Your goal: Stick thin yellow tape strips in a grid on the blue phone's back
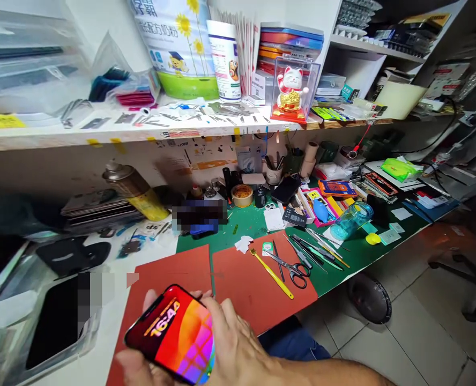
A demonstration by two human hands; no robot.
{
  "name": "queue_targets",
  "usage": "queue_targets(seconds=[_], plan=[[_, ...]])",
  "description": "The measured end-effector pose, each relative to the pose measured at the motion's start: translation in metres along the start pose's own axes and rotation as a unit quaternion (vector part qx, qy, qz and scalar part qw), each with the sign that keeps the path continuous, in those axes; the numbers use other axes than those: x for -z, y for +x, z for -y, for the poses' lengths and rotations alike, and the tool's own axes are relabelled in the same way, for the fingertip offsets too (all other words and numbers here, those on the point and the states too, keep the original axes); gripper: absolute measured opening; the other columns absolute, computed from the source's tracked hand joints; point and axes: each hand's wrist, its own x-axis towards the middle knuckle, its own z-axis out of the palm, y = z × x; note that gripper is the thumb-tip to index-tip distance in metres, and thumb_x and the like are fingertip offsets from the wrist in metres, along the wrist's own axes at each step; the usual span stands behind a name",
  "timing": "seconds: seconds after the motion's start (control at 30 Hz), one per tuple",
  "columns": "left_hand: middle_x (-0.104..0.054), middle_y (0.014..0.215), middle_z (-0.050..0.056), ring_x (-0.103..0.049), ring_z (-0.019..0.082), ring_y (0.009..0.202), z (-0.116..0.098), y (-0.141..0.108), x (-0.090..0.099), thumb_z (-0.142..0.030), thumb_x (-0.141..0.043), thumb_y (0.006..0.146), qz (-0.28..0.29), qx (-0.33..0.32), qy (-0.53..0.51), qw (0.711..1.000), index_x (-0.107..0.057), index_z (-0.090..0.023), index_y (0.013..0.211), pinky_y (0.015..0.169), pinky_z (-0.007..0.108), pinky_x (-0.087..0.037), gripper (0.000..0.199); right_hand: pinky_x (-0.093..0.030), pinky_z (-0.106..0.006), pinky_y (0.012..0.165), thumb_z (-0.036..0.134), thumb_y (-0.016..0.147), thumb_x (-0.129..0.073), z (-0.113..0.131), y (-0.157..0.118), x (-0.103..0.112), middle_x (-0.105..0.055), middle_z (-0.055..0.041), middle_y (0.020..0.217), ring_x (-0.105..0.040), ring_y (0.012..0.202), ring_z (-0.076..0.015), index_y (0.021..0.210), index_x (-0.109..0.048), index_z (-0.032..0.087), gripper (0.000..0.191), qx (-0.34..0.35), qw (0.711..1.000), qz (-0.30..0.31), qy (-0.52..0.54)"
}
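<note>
A lit smartphone (177,338) showing 16:44 over a red, orange and purple wallpaper is held tilted above the orange-brown mat (161,273). My left hand (135,367) grips its left end, with the thumb along the near edge and fingertips showing past the far edge. Around the phone's right end my right hand (238,343) is closed, its back toward me and its fingertips partly hidden. Beyond the hands, a yellow brush (272,273) and black-handled scissors (292,271) lie on the second mat (238,289).
Tweezers and pen-like tools (314,249) lie beside a blue jar (350,220) on the green mat (238,225). To the left are a dark phone or screen (55,321) and a tilted spray can (135,187). A shelf edge (206,131) overhangs the back; a bin (369,300) stands below right.
</note>
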Motion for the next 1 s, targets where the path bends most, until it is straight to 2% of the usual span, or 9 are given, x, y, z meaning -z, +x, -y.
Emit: queue_targets(seconds=[0.2, 0.3, 0.37, 0.43, 0.53, 0.6, 0.73, 0.83, 1.0], plan=[[-0.072, 0.146, 0.006, -0.061, 0.033, 0.143, 0.019, -0.002, 0.002, -0.082, -0.065, 0.087, 0.093, 0.018, -0.087, 0.992, -0.043, -0.044, 0.163, 0.121, 0.053, -0.047, 0.088, -0.058, -0.057, 0.104, 0.034, 0.077, -0.083, 0.001, -0.018, 0.003, -0.059, -0.0144, 0.133, -0.067, 0.125, -0.0399, 0.165, -0.031, 0.026, 0.103, 0.043, 0.994, -0.104, 0.004], [-0.065, 0.153, 0.013, -0.052, 0.036, 0.151, 0.026, 0.003, 0.005, -0.076, -0.059, 0.095, 0.175, 0.049, -0.128, 0.975, -0.050, -0.026, 0.162, 0.129, 0.053, -0.037, 0.083, -0.062, -0.057, 0.096, 0.037, 0.081, -0.081, -0.004, -0.017, 0.000, -0.061, -0.0149, 0.131, -0.070, 0.119, -0.0402, 0.163, -0.035, 0.025, 0.095, 0.028, 0.988, -0.149, -0.002], [-0.064, 0.154, 0.017, -0.047, 0.037, 0.154, 0.026, 0.005, 0.006, -0.071, -0.049, 0.102, 0.198, 0.076, -0.146, 0.966, -0.060, -0.016, 0.153, 0.131, 0.052, -0.032, 0.076, -0.061, -0.055, 0.099, 0.038, 0.082, -0.081, -0.009, -0.017, 0.002, -0.062, -0.0158, 0.135, -0.069, 0.123, -0.0396, 0.161, -0.039, 0.024, 0.091, 0.032, 0.991, -0.124, 0.037], [-0.068, 0.147, 0.020, -0.050, 0.038, 0.152, 0.021, 0.005, 0.006, -0.069, -0.040, 0.106, 0.187, 0.091, -0.166, 0.964, -0.068, -0.010, 0.143, 0.130, 0.054, -0.034, 0.076, -0.058, -0.052, 0.107, 0.035, 0.085, -0.079, -0.016, -0.020, 0.009, -0.061, -0.0159, 0.145, -0.066, 0.131, -0.0356, 0.160, -0.041, 0.025, 0.084, 0.043, 0.989, -0.045, 0.134], [-0.074, 0.136, 0.022, -0.058, 0.039, 0.144, 0.012, 0.006, 0.006, -0.065, -0.036, 0.108, 0.172, 0.084, -0.183, 0.964, -0.073, -0.005, 0.133, 0.125, 0.054, -0.040, 0.075, -0.058, -0.044, 0.109, 0.031, 0.089, -0.079, -0.026, -0.024, 0.019, -0.060, -0.0135, 0.155, -0.067, 0.133, -0.0283, 0.155, -0.045, 0.028, 0.075, 0.027, 0.952, 0.077, 0.294], [-0.076, 0.132, 0.022, -0.062, 0.039, 0.139, 0.008, 0.006, 0.006, -0.063, -0.037, 0.108, 0.176, 0.080, -0.188, 0.963, -0.074, -0.004, 0.130, 0.120, 0.052, -0.045, 0.073, -0.059, -0.040, 0.106, 0.031, 0.089, -0.083, -0.030, -0.026, 0.021, -0.064, -0.0120, 0.152, -0.069, 0.131, -0.0254, 0.151, -0.050, 0.028, 0.070, 0.015, 0.934, 0.096, 0.343], [-0.076, 0.130, 0.024, -0.069, 0.039, 0.130, 0.008, 0.004, 0.009, -0.066, -0.038, 0.107, 0.213, 0.090, -0.186, 0.955, -0.072, -0.004, 0.134, 0.110, 0.050, -0.054, 0.075, -0.064, -0.035, 0.094, 0.039, 0.088, -0.087, -0.029, -0.023, 0.017, -0.077, -0.0109, 0.131, -0.076, 0.114, -0.0242, 0.137, -0.063, 0.024, 0.056, 0.000, 0.935, 0.047, 0.351], [-0.076, 0.129, 0.025, -0.071, 0.041, 0.125, 0.010, 0.002, 0.012, -0.069, -0.038, 0.106, 0.243, 0.100, -0.184, 0.947, -0.072, -0.005, 0.135, 0.105, 0.051, -0.056, 0.077, -0.064, -0.029, 0.077, 0.048, 0.098, -0.076, -0.027, -0.023, 0.016, -0.080, -0.0111, 0.121, -0.077, 0.095, -0.0210, 0.127, -0.071, 0.021, 0.040, -0.009, 0.942, 0.018, 0.336], [-0.077, 0.126, 0.026, -0.071, 0.041, 0.125, 0.007, -0.003, 0.014, -0.070, -0.036, 0.105, 0.254, 0.096, -0.184, 0.945, -0.072, -0.003, 0.134, 0.106, 0.051, -0.055, 0.081, -0.067, -0.032, 0.076, 0.047, 0.104, -0.068, -0.033, -0.037, 0.023, -0.082, -0.0103, 0.117, -0.078, 0.092, -0.0237, 0.125, -0.077, 0.021, 0.035, 0.022, 0.968, -0.084, 0.234]])
